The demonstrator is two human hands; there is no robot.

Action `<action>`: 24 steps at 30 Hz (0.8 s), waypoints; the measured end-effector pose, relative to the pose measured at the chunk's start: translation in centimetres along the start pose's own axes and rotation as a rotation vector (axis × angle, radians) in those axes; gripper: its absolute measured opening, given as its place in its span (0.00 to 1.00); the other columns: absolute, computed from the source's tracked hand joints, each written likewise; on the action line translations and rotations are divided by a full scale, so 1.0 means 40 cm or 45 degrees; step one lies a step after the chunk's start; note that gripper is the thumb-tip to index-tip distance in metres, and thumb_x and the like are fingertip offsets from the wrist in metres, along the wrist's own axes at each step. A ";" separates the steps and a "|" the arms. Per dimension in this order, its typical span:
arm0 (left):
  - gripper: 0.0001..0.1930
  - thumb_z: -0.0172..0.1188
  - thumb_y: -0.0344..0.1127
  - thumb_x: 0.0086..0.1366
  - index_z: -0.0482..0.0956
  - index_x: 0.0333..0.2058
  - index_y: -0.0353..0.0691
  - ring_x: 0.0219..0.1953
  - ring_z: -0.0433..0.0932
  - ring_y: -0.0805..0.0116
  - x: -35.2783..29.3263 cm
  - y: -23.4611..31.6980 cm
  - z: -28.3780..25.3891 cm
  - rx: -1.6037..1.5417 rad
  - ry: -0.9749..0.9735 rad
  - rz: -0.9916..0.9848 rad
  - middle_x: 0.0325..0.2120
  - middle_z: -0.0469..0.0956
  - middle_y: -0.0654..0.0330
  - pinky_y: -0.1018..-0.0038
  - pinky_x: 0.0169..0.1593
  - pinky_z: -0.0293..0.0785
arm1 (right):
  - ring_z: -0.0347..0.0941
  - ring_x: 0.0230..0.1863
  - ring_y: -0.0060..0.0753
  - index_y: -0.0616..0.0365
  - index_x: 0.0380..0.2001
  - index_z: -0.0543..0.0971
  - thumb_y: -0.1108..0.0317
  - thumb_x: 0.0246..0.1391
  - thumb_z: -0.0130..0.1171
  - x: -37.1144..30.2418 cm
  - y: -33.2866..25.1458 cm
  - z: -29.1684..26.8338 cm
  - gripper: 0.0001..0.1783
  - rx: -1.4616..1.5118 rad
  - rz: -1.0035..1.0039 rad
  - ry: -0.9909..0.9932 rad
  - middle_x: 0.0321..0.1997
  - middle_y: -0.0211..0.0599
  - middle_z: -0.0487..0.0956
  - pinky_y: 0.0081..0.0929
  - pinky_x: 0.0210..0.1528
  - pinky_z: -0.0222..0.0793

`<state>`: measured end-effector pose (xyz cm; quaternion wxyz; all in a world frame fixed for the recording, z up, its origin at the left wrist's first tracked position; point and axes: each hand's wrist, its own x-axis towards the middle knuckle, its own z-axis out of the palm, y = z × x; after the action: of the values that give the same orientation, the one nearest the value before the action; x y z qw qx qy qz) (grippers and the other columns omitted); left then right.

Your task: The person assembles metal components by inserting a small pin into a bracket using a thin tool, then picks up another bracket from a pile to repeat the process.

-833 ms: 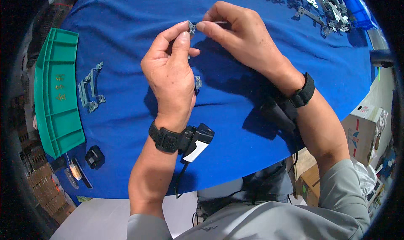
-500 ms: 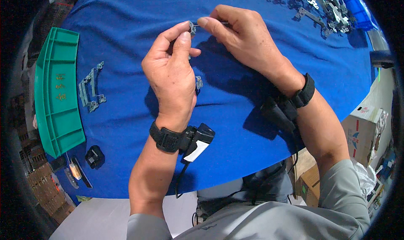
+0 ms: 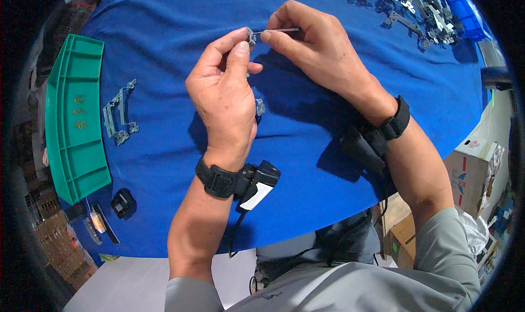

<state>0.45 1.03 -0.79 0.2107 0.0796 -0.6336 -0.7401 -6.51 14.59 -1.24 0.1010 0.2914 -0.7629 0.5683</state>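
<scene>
My left hand [image 3: 224, 96] pinches a small grey metal bracket [image 3: 251, 37] between thumb and fingertips. Below that hand, grey metal [image 3: 260, 106] shows beside the wrist; whether it belongs to the same bracket is hidden. Held in my right hand [image 3: 322, 49] is a thin metal rod-shaped tool [image 3: 284, 30], with its narrow tip pointing left at the bracket's upper end. I cannot tell whether the tip touches the metal. Another grey metal bracket frame [image 3: 121, 114] lies on the blue cloth [image 3: 295, 164] to the left.
A green divided tray [image 3: 82, 167] with small brass-coloured pieces [image 3: 80, 113] stands at the left. Nearby are a black block [image 3: 123, 204] and small tools [image 3: 97, 220]. Piled metal brackets [image 3: 424, 14] and a blue bin [image 3: 465, 11] occupy the far right. Black wrist straps carry cabled devices.
My right hand has shifted slightly, its thumb moving a little right and down, so more of the rod-shaped tool shows. My left hand and the bracket stay nearly in place.
</scene>
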 end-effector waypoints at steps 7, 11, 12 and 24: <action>0.08 0.59 0.27 0.68 0.82 0.43 0.33 0.31 0.78 0.79 0.000 -0.003 -0.006 -0.005 -0.002 0.016 0.35 0.82 0.61 0.82 0.33 0.77 | 0.80 0.23 0.37 0.65 0.32 0.80 0.62 0.56 0.62 0.008 -0.025 -0.024 0.14 -0.260 0.157 -0.214 0.23 0.46 0.81 0.31 0.26 0.73; 0.08 0.58 0.27 0.68 0.82 0.43 0.33 0.31 0.78 0.78 0.002 -0.002 -0.005 0.002 0.003 0.022 0.34 0.82 0.61 0.82 0.33 0.77 | 0.77 0.21 0.37 0.64 0.32 0.79 0.63 0.57 0.62 0.001 -0.012 -0.012 0.13 -0.123 0.026 -0.074 0.22 0.46 0.80 0.31 0.24 0.71; 0.08 0.58 0.27 0.68 0.82 0.43 0.33 0.31 0.78 0.78 0.002 -0.002 -0.005 0.004 0.012 0.016 0.34 0.82 0.60 0.82 0.33 0.77 | 0.77 0.20 0.36 0.64 0.33 0.79 0.63 0.56 0.62 0.001 -0.010 -0.011 0.12 -0.111 0.006 -0.065 0.22 0.45 0.79 0.30 0.24 0.71; 0.08 0.58 0.26 0.68 0.82 0.43 0.31 0.29 0.77 0.79 -0.001 -0.001 -0.003 0.044 -0.001 0.020 0.33 0.82 0.60 0.82 0.33 0.77 | 0.77 0.22 0.34 0.64 0.33 0.79 0.65 0.55 0.63 0.001 -0.016 -0.009 0.11 -0.009 0.009 -0.064 0.22 0.44 0.79 0.29 0.25 0.70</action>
<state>0.52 0.93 -0.84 0.2146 0.0779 -0.6472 -0.7274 -6.24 14.80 -0.57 0.0809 0.3024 -0.7683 0.5584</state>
